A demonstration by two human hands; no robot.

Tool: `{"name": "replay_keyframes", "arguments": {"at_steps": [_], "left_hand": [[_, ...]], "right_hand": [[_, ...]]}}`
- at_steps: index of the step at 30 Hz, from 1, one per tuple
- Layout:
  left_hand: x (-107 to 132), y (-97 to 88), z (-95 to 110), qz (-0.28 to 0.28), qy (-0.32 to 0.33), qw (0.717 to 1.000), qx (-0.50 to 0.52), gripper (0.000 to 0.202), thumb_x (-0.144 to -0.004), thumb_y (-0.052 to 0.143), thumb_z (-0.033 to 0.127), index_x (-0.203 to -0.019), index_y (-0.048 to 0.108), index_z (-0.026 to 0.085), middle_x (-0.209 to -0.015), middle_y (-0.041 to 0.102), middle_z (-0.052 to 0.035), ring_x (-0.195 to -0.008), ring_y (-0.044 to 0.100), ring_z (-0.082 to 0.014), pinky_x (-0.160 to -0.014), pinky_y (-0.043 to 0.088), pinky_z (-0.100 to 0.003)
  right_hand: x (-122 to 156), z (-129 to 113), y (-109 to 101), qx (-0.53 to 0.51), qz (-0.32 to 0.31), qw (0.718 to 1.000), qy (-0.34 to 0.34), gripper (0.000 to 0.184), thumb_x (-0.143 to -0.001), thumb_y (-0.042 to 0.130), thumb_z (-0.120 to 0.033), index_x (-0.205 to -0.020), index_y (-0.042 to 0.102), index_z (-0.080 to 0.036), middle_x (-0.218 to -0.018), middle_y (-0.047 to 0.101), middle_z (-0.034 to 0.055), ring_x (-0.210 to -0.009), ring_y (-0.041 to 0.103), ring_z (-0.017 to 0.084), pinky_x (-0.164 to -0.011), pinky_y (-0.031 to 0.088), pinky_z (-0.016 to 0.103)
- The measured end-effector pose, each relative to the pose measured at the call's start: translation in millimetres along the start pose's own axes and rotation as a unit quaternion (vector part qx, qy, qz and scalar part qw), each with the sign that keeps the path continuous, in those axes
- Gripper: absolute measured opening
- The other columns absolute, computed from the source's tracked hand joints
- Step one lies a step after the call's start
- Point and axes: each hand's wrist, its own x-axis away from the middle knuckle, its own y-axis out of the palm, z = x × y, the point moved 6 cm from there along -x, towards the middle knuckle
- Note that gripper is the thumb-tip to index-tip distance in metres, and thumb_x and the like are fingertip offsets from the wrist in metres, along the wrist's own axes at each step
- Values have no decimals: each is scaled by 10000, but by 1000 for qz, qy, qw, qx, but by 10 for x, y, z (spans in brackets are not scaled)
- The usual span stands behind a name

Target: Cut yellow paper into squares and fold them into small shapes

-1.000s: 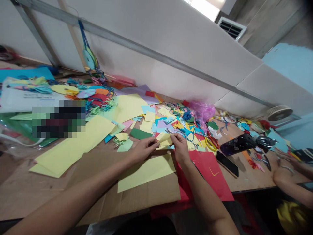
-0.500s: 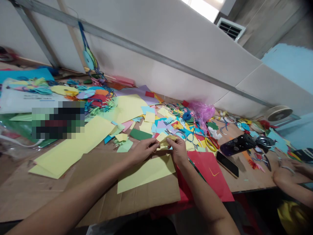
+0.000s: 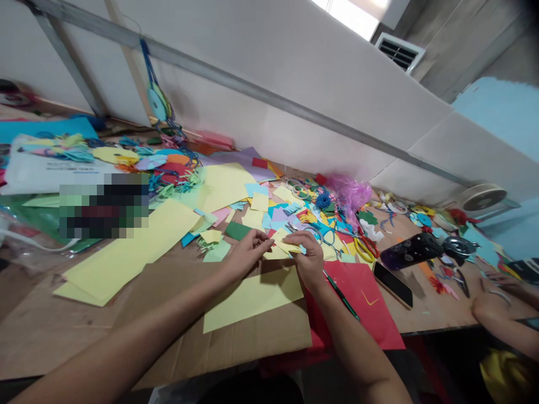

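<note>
My right hand (image 3: 309, 255) pinches a small folded piece of yellow paper (image 3: 283, 241) between thumb and fingers. My left hand (image 3: 252, 249) is curled, with its fingertips closed at the left edge of that piece; the exact contact is hard to make out. Below both hands lies a larger yellow sheet (image 3: 252, 300) on a flat piece of brown cardboard (image 3: 177, 331). A dark green piece of paper (image 3: 238, 230) is just beyond my left fingers. A green pen (image 3: 342, 295) lies on red paper (image 3: 374, 314) beside my right forearm.
Long yellow strips (image 3: 135, 252) lie to the left. Paper scraps, yarn (image 3: 323, 201) and scissors (image 3: 365, 248) clutter the back. A phone (image 3: 393, 285) and a dark bottle (image 3: 410, 251) are on the right, near another person's arm (image 3: 501, 314). A wall panel (image 3: 269, 118) rises behind.
My left fingers have loosened and lifted slightly. My right fingers have shifted over the small yellow paper, which now shows more of its face. The view has moved slightly.
</note>
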Motion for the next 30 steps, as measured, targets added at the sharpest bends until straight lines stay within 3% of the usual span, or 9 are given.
{"name": "replay_keyframes", "arguments": {"at_steps": [4,9,13,20,26,30], "left_hand": [[88,157,-6,-71,-69,989,112,497,-808,654,673,-807,582,181,-715,610,10,-622,551,-132,-615,466,-278],[87,192,-95,-87,-117,957,252,444,-726,818,526,-888,603,173,-763,613,20,-653,597,-122,-645,495,-257],[30,82,-89,-53,-108,969,217,412,-725,808,499,-873,626,159,-771,635,3,-661,615,-135,-623,502,-253],[19,14,-42,-22,-88,979,185,367,-757,755,500,-829,622,165,-668,609,9,-583,598,-148,-543,522,-278],[66,77,23,-70,-110,969,212,427,-663,865,401,-951,681,144,-842,716,-58,-713,679,-194,-649,579,-334],[61,69,37,-69,-96,971,208,451,-628,894,406,-937,705,138,-876,736,-74,-754,683,-201,-673,577,-331]], "right_hand": [[57,-10,83,81,-40,994,-65,408,-802,603,-27,-999,802,-323,-1054,709,46,-995,650,220,-895,515,377],[59,-2,175,85,-94,987,-101,491,-798,530,3,-1099,762,-307,-1126,705,62,-1079,656,223,-952,520,391],[19,-31,171,59,-130,986,-90,467,-810,588,-41,-1173,717,-304,-1199,709,66,-1134,661,232,-988,523,412],[8,-9,162,65,-142,985,-73,253,-878,654,-141,-1049,765,-291,-1160,731,72,-1081,692,219,-964,542,399],[16,29,157,71,-137,985,-73,218,-891,658,-163,-1018,774,-296,-1133,725,68,-1062,684,220,-931,540,387],[8,15,150,77,-129,987,-54,138,-883,688,-213,-965,775,-282,-1025,720,61,-982,676,216,-877,531,368]]}}
